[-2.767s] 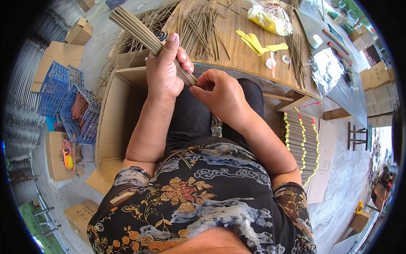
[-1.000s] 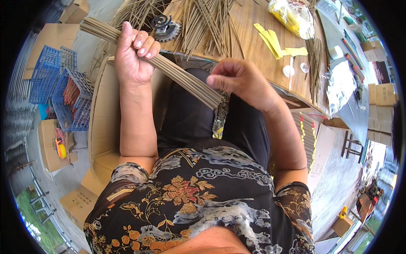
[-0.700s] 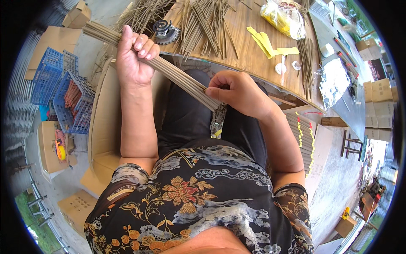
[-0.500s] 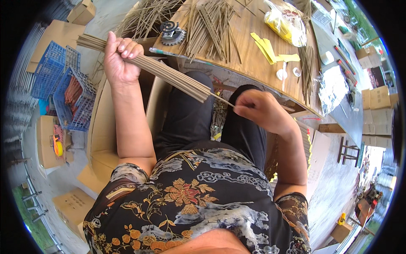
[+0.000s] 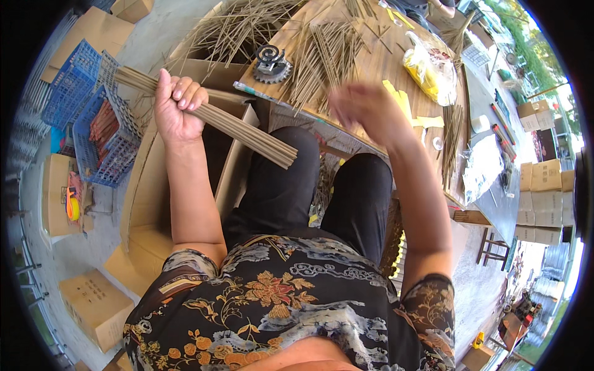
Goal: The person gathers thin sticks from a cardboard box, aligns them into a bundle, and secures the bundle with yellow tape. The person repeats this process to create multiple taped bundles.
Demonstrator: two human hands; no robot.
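Observation:
My left hand [image 5: 175,106] is shut around a bundle of thin brown sticks [image 5: 247,132], held up at the left above an open cardboard box [image 5: 146,199]. The bundle slants down to the right and ends over my left thigh. My right hand [image 5: 364,108] is raised over the front edge of the wooden table [image 5: 401,106], apart from the bundle. It is motion-blurred, so I cannot see whether anything is between its fingers. Loose sticks [image 5: 323,54] lie spread on the table just beyond it.
A dark toothed metal wheel [image 5: 271,62] sits near the table's corner, a yellow plastic bag [image 5: 428,69] farther right. Blue plastic crates [image 5: 93,120] stand at the left. Closed cardboard boxes [image 5: 93,303] lie on the floor, and more are stacked at the right [image 5: 547,191].
My right hand let go of the bundle's lower end, drew out to the right, then rose toward the table. My left hand lifted the bundle up and to the left.

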